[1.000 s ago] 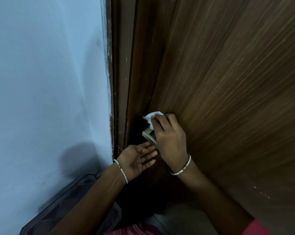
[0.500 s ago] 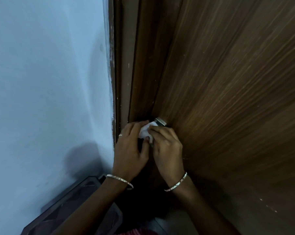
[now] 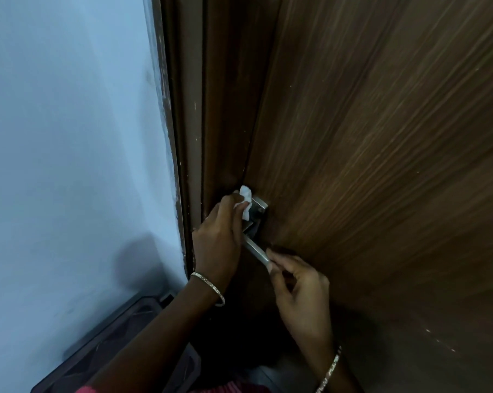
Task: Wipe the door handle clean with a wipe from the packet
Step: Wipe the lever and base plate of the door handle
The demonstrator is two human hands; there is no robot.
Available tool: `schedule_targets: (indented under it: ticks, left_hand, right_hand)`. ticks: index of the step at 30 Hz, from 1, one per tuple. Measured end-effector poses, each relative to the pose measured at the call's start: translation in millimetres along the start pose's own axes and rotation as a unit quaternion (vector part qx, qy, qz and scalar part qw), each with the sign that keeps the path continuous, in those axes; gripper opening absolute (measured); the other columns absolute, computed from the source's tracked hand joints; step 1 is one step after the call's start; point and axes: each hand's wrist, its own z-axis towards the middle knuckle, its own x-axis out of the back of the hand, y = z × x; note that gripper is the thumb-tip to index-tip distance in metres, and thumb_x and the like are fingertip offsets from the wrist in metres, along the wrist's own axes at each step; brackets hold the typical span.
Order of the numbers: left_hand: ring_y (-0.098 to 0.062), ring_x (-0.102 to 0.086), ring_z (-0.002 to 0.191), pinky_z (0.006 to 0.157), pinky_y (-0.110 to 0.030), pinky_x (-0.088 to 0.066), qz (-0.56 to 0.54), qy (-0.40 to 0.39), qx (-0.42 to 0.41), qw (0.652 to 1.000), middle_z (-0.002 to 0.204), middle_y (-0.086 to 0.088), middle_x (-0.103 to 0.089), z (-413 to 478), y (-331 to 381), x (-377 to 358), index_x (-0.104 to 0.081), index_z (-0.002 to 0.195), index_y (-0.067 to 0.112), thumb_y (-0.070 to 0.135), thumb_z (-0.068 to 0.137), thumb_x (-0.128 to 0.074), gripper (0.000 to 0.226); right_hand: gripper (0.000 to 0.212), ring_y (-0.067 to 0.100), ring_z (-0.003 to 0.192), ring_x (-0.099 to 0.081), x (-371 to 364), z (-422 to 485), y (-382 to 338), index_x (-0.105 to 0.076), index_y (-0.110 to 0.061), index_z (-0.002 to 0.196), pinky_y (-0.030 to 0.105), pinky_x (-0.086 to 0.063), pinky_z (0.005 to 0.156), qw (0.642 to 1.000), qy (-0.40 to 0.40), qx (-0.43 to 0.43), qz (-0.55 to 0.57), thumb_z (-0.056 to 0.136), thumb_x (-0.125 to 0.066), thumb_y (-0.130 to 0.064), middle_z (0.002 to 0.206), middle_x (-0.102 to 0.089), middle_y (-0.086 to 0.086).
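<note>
A silver lever door handle [image 3: 255, 248] sticks out from a dark wooden door [image 3: 381, 165], with its square base plate [image 3: 260, 207] above the lever. My left hand [image 3: 219, 236] holds a crumpled white wipe [image 3: 245, 200] and presses it against the base plate. My right hand [image 3: 299, 287] pinches the free end of the lever between fingertips and thumb. The wipe packet is not in view.
A pale blue wall [image 3: 69, 165] stands to the left of the brown door frame [image 3: 194, 123]. A dark ribbed plastic box [image 3: 117, 344] sits low on the left, under my left forearm. Both wrists carry thin bangles.
The wipe has passed from my right hand to my left hand. My right hand has dropped down to the lever's end, and the handle now shows between the two hands.
</note>
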Motion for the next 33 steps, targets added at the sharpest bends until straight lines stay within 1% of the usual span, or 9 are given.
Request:
schedule_targets:
  ticks: [3,6,9,13,16,22,26,30,33]
  left_hand:
    - [-0.011,-0.067,0.101,0.089,-0.016,-0.052,-0.033,0.037,-0.031,0.998,0.114,-0.008,-0.071,2,-3,-11,-0.073,0.110,0.003,0.010,0.096,-0.065,0.018]
    - [-0.011,-0.069,0.103,0.095,-0.009,-0.045,-0.037,0.023,-0.007,0.999,0.114,-0.006,-0.074,4,-5,-19,-0.074,0.113,0.006,0.005,0.093,-0.067,0.021]
    - [-0.014,-0.071,0.084,0.073,-0.008,-0.043,-0.015,-0.020,0.051,0.998,0.099,-0.003,-0.078,-1,-8,-19,-0.075,0.109,0.011,0.009,0.093,-0.067,0.019]
    - [-0.022,-0.067,0.056,0.045,-0.012,-0.026,0.036,-0.066,0.124,0.989,0.072,-0.006,-0.076,-4,-11,-13,-0.077,0.097,0.016,0.017,0.095,-0.063,0.014]
    - [-0.020,-0.071,0.067,0.055,-0.018,-0.041,-0.007,-0.063,0.167,0.984,0.083,-0.005,-0.078,4,-3,-11,-0.078,0.103,0.016,0.020,0.097,-0.061,0.019]
    - [-0.010,-0.071,0.081,0.069,-0.020,-0.052,-0.055,-0.002,0.096,0.994,0.098,0.001,-0.079,17,11,-10,-0.075,0.111,0.017,0.020,0.097,-0.062,0.019]
    - [-0.024,-0.070,0.067,0.055,-0.028,-0.050,-0.006,-0.075,0.177,0.981,0.079,-0.007,-0.076,-4,-5,-14,-0.076,0.102,0.018,0.028,0.099,-0.055,0.023]
    - [-0.007,-0.055,0.046,0.043,-0.019,-0.035,-0.074,-0.113,0.288,0.948,0.053,0.004,-0.061,-10,-11,-14,-0.072,0.072,0.017,0.044,0.098,-0.055,0.042]
    - [-0.003,-0.055,0.046,0.044,-0.018,-0.036,-0.100,-0.124,0.314,0.936,0.052,0.004,-0.063,-5,-10,-12,-0.074,0.068,0.020,0.051,0.092,-0.062,0.040]
  right_hand:
    - [0.029,-0.026,0.100,-0.056,-2,-4,2,-0.073,-0.022,0.117,-0.001,-0.043,0.088,1.000,0.018,0.000,0.011,0.093,-0.066,-0.008,0.106,-0.062,-0.030]
    - [0.030,-0.027,0.097,-0.057,-3,-3,5,-0.076,-0.019,0.114,-0.004,-0.040,0.085,0.999,0.024,-0.005,0.020,0.090,-0.068,-0.002,0.103,-0.065,-0.027]
    - [0.032,-0.024,0.098,-0.060,-2,-1,7,-0.076,-0.018,0.113,-0.002,-0.043,0.084,0.999,0.020,0.003,0.028,0.089,-0.069,0.001,0.104,-0.068,-0.024]
    - [0.031,-0.023,0.096,-0.061,-3,0,9,-0.077,-0.019,0.113,-0.003,-0.043,0.083,0.999,0.019,0.003,0.035,0.089,-0.069,0.000,0.103,-0.070,-0.022]
    - [0.032,-0.020,0.098,-0.061,-4,-1,8,-0.076,-0.020,0.113,-0.003,-0.042,0.083,0.999,0.020,-0.003,0.034,0.089,-0.068,0.000,0.102,-0.071,-0.019]
    - [0.032,-0.021,0.098,-0.061,-6,-2,9,-0.075,-0.017,0.114,-0.005,-0.041,0.082,0.999,0.022,0.003,0.029,0.089,-0.067,0.002,0.102,-0.073,-0.016]
    - [0.032,-0.010,0.101,-0.066,-9,-3,11,-0.075,-0.020,0.114,0.003,-0.048,0.085,0.999,0.031,0.007,0.034,0.090,-0.067,-0.001,0.104,-0.071,-0.019]
    - [0.031,-0.003,0.099,-0.069,-13,-4,12,-0.075,-0.019,0.115,0.014,-0.055,0.087,0.998,0.040,0.003,0.043,0.090,-0.067,-0.002,0.106,-0.073,-0.015]
    - [0.028,-0.007,0.095,-0.068,-14,-2,11,-0.075,-0.020,0.112,0.011,-0.055,0.083,0.998,0.035,-0.007,0.050,0.090,-0.069,-0.005,0.102,-0.071,-0.018]
